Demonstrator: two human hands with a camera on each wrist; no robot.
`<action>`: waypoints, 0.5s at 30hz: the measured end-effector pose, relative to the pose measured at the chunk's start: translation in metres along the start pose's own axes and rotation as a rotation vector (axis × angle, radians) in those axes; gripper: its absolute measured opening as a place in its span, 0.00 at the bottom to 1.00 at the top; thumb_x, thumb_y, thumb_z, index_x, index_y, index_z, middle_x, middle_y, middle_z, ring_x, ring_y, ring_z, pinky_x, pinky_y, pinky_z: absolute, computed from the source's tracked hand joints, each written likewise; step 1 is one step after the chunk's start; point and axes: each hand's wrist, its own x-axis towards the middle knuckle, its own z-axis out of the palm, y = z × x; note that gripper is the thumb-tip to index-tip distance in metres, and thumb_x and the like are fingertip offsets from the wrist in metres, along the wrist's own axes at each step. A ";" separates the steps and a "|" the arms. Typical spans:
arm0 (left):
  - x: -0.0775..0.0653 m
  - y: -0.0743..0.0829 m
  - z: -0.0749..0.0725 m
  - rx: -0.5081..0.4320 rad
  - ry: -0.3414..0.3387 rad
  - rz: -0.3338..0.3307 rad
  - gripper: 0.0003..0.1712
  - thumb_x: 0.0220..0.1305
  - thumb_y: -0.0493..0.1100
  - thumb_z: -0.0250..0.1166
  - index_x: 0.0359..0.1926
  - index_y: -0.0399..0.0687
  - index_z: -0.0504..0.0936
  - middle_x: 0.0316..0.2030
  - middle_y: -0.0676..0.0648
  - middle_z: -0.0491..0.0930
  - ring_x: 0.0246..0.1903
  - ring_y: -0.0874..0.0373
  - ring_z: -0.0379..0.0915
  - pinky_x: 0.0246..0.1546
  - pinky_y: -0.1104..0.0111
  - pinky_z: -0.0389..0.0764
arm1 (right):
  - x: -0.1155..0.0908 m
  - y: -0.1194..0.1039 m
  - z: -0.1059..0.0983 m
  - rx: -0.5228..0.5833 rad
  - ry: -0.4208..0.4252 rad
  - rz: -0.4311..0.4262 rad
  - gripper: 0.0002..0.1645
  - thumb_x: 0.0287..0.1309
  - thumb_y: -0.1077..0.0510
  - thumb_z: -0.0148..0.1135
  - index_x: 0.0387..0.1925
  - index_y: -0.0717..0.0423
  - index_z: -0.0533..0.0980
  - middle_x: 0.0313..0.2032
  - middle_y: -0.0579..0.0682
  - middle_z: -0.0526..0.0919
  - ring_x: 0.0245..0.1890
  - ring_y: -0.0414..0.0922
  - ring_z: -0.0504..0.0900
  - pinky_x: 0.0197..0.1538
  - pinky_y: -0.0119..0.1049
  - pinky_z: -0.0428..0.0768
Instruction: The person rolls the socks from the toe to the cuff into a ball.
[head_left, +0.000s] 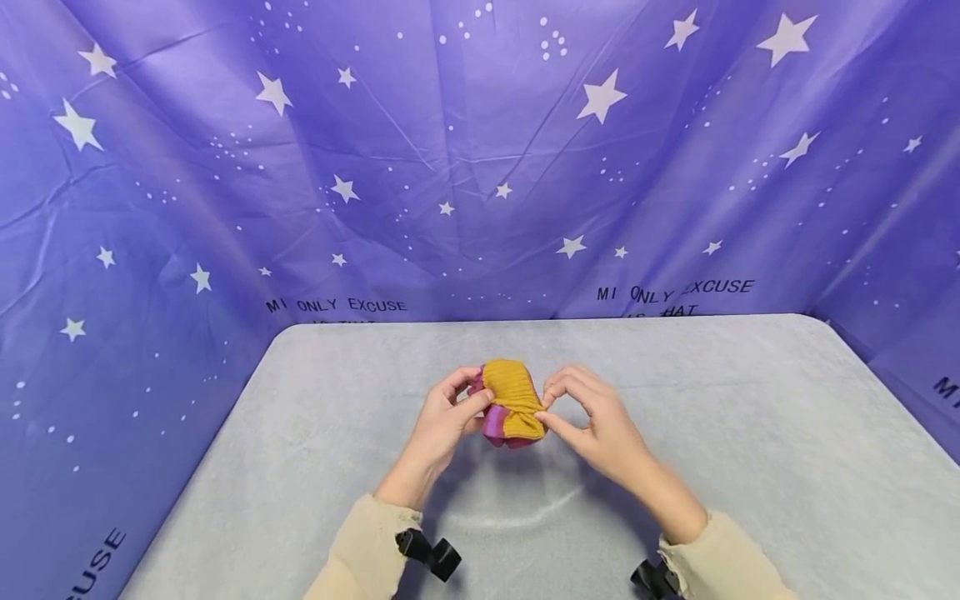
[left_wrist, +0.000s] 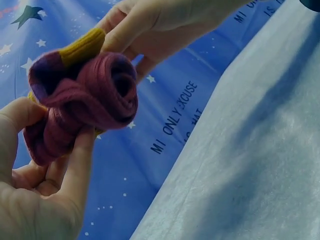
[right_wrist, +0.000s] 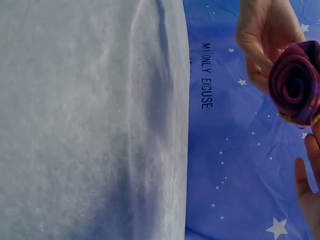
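A rolled-up bundle of socks point(head_left: 512, 385), maroon and purple with a mustard-yellow ribbed cuff, is held up above the table in the head view. My left hand point(head_left: 442, 417) grips its left side, thumb on the yellow ribbing and fingers behind. On the other side, my right hand point(head_left: 600, 421) pinches the cuff's edge between thumb and forefinger. The left wrist view shows the maroon spiral end of the rolled socks point(left_wrist: 107, 90). The same coil point(right_wrist: 295, 85) appears at the right edge of the right wrist view, where part of my right hand is cut off.
A grey cloth-covered table point(head_left: 300, 450) lies beneath the hands. Behind and beside it hangs a purple curtain point(head_left: 450, 167) with white stars and lettering. Black camera mounts point(head_left: 429, 554) are worn at both beige sleeves.
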 end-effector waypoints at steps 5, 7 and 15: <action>0.001 0.000 -0.002 -0.039 -0.071 0.000 0.11 0.65 0.29 0.57 0.48 0.40 0.74 0.44 0.48 0.73 0.36 0.62 0.78 0.36 0.69 0.86 | -0.002 0.003 -0.001 0.091 0.019 0.057 0.16 0.54 0.70 0.69 0.43 0.52 0.81 0.43 0.49 0.85 0.48 0.38 0.80 0.59 0.24 0.75; 0.001 -0.001 -0.002 -0.060 -0.074 -0.003 0.10 0.66 0.29 0.56 0.47 0.41 0.74 0.44 0.48 0.73 0.36 0.62 0.77 0.36 0.69 0.86 | -0.002 0.005 -0.002 0.108 -0.013 0.094 0.16 0.56 0.69 0.68 0.44 0.51 0.81 0.44 0.48 0.85 0.50 0.37 0.79 0.60 0.24 0.74; -0.003 -0.002 0.005 -0.002 0.036 0.015 0.15 0.63 0.31 0.60 0.50 0.32 0.74 0.41 0.48 0.73 0.32 0.64 0.79 0.31 0.73 0.84 | 0.000 0.006 -0.004 0.091 -0.082 0.069 0.11 0.60 0.68 0.64 0.35 0.48 0.75 0.40 0.43 0.81 0.46 0.39 0.77 0.56 0.28 0.75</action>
